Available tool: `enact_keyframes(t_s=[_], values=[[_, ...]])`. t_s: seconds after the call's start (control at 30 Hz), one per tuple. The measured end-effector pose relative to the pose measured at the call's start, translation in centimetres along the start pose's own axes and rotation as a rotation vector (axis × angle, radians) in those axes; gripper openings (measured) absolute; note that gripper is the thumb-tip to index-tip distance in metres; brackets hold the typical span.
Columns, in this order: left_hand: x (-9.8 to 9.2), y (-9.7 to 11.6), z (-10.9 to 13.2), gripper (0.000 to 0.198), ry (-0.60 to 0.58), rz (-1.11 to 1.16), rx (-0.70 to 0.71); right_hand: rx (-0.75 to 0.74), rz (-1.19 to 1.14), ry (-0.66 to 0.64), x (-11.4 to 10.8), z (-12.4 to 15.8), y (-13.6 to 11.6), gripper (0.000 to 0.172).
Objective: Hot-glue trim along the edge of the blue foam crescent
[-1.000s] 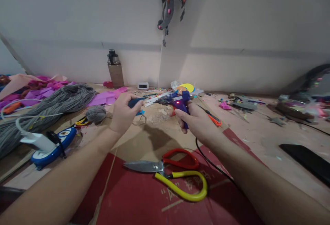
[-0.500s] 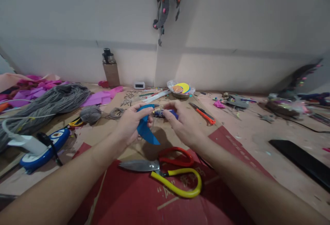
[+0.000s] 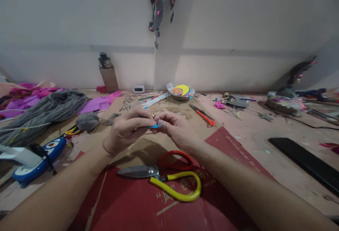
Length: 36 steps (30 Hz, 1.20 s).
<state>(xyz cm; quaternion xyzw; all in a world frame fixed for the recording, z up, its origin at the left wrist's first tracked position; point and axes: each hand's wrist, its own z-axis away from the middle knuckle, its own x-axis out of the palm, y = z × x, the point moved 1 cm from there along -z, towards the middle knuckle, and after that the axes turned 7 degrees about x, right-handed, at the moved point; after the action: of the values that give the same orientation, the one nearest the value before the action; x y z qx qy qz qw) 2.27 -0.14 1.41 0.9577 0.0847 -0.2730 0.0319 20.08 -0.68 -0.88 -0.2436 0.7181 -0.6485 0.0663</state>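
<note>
My left hand (image 3: 129, 128) is closed on a thin blue crescent-like piece (image 3: 154, 126), felt or similar, now seen almost edge-on and mostly hidden by the fingers. My right hand (image 3: 177, 129) meets it in front of me, its thumb and fingertips pinched together at the blue piece's right end. A small greyish, shiny bit shows between the fingertips; its kind cannot be made out. Below the hands lie big scissors (image 3: 152, 171) with one red and one yellow handle, blades pointing left, on a red-printed cardboard sheet (image 3: 127, 202).
Grey yarn (image 3: 53, 111) and a yarn ball (image 3: 87, 121) lie left, near a blue power strip (image 3: 39, 162). An orange utility knife (image 3: 203, 115) and a small bowl (image 3: 181, 97) sit behind the hands. A black slab (image 3: 304, 164) lies right. A white panel (image 3: 212, 30) closes the back.
Both hands have come together, and the blue piece has turned from hanging down to nearly edge-on. The dark blue item by my right hand no longer shows. The view has shifted slightly right.
</note>
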Motion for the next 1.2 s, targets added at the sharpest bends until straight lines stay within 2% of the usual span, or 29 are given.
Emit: enact_keyframes(t_s=[0.13, 0.3, 0.73, 1.0, 1.1, 1.2], values=[[-0.37, -0.17, -0.11, 0.02, -0.068, -0.029, 0.055, -0.018, 0.134, 0.045, -0.13, 0.04, -0.42, 0.015], [-0.24, 0.06, -0.15, 0.019, -0.068, -0.017, 0.076, -0.038, 0.243, 0.086, -0.4, 0.19, -1.0, 0.016], [-0.32, 0.68, 0.01, 0.017, -0.058, 0.007, 0.081, -0.091, 0.484, 0.036, -0.76, -0.15, -0.77, 0.007], [-0.32, 0.76, -0.01, 0.016, -0.055, -0.026, 0.097, -0.125, 0.513, 0.052, -0.73, -0.09, -0.45, 0.006], [-0.31, 0.56, 0.31, 0.019, -0.062, -0.033, 0.089, -0.14, 0.523, 0.034, -0.61, -0.08, -0.25, 0.009], [-0.05, 0.49, 0.6, 0.021, -0.022, -0.051, 0.063, -0.158, 0.563, 0.0, -0.28, 0.09, -0.12, 0.015]])
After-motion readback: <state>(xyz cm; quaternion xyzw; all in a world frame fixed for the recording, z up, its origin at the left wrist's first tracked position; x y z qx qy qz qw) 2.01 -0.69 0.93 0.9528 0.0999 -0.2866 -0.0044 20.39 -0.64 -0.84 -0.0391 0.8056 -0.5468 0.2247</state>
